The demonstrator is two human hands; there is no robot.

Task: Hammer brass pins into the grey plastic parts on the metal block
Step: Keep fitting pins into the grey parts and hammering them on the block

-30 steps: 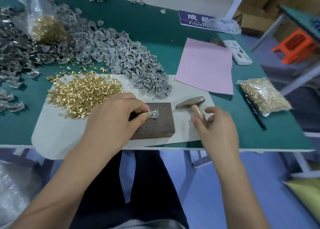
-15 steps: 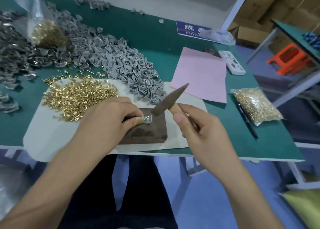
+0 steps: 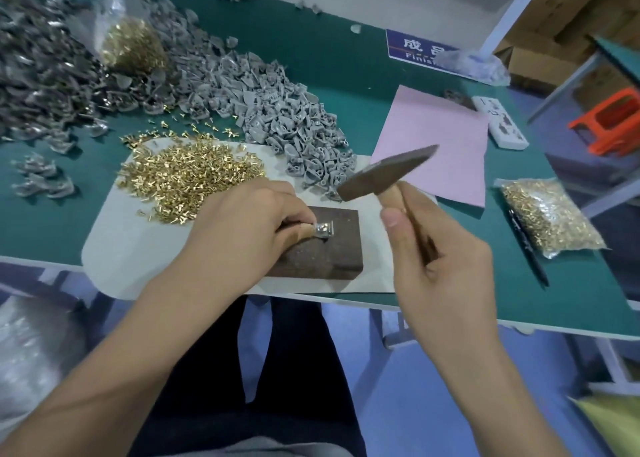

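Observation:
A dark rusty metal block lies on a white sheet at the table's front edge. On its top sits a small grey plastic part, pinched at its left end by my left hand. My right hand grips the wooden handle of a small hammer, whose dark head hangs tilted in the air above and right of the part. A heap of loose brass pins lies on the sheet to the left. A big pile of grey plastic parts spreads behind the block.
A pink paper lies at right, with a white power strip beyond it. A bag of brass pins and a black pen lie at far right. Another pin bag sits in darker parts at back left.
My right hand picked the hammer up from the sheet and raised it; its head now hangs higher and further right than half a second ago. My left hand keeps pinching the part.

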